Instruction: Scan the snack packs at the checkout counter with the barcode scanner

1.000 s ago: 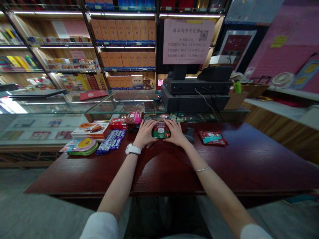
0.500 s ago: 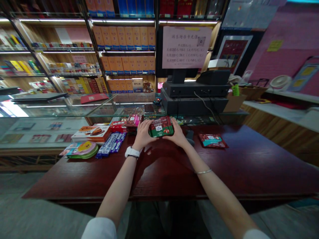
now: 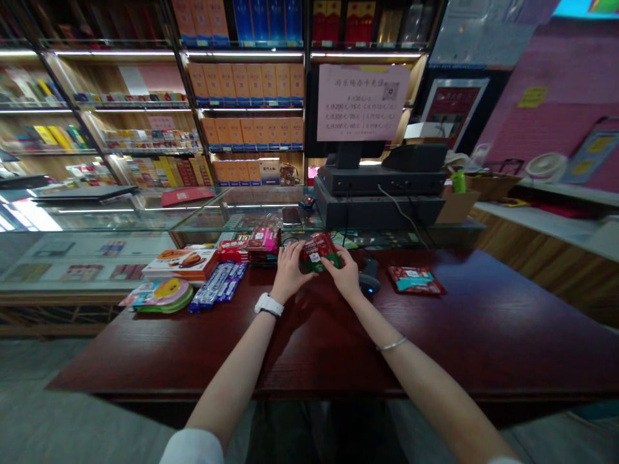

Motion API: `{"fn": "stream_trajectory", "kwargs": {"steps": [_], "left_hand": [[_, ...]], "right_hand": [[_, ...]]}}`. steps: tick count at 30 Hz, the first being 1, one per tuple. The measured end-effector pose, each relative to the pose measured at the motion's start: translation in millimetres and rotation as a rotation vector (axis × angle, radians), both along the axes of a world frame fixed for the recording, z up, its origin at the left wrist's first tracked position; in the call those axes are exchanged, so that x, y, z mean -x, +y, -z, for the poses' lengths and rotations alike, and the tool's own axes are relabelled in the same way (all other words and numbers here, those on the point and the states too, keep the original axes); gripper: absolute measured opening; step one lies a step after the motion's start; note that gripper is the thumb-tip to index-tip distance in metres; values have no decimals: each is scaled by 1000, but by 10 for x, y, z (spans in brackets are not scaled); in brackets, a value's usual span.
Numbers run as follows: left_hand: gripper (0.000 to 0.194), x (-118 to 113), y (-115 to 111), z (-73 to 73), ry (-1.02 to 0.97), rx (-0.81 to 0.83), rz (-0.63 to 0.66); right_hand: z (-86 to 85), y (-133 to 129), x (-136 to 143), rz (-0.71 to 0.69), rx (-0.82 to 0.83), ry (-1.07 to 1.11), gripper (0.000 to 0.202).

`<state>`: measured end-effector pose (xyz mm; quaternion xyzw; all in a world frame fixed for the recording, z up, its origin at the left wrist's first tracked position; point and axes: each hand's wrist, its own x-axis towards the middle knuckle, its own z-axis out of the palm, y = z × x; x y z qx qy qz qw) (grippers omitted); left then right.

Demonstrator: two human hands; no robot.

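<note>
Above the dark red table, a red and green chocolate packet (image 3: 318,247) with almond lettering is held up between my two hands, tilted. My left hand (image 3: 290,269) is closed on its left edge, thumb below and fingers on top. My right hand (image 3: 345,276) grips the right side, with the thumb across the front. Just right of that hand lies a black handheld scanner (image 3: 369,282) with a blue light. To the left is a stack of red and pink packets (image 3: 264,240).
Blue-purple wrapped bars (image 3: 218,283), an orange and white box (image 3: 181,264) and round-edged colourful packs (image 3: 164,294) lie at the table's left. A red and teal packet (image 3: 416,280) lies at right. Behind stand a glass counter (image 3: 242,200) and a monitor with a paper sign (image 3: 362,103).
The packet has turned and tilted in my hands. My right thumb has moved onto its front, and my hands have come closer together. The scanner shows more clearly, with a blue light.
</note>
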<state>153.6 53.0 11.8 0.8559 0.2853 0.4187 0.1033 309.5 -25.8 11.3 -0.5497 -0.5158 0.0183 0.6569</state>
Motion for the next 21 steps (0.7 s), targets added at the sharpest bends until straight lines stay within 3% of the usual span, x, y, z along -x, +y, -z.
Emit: {"fn": "stream_trajectory", "kwargs": {"steps": [4, 7, 13, 16, 21], "left_hand": [[50, -56, 10, -5, -212, 162, 150], [33, -98, 29, -17, -396, 470, 247], [55, -122, -32, -70, -716, 1095, 387], [52, -120, -68, -84, -734, 1174, 364], [45, -142, -29, -22, -808, 1086, 278]], "right_hand": [[-3, -47, 41, 65, -76, -185, 16], [18, -68, 58, 134, -59, -387, 12], [96, -77, 76, 178, -24, -622, 14], [132, -71, 82, 160, 18, -700, 18], [170, -54, 125, 168, 75, -774, 22]]}}
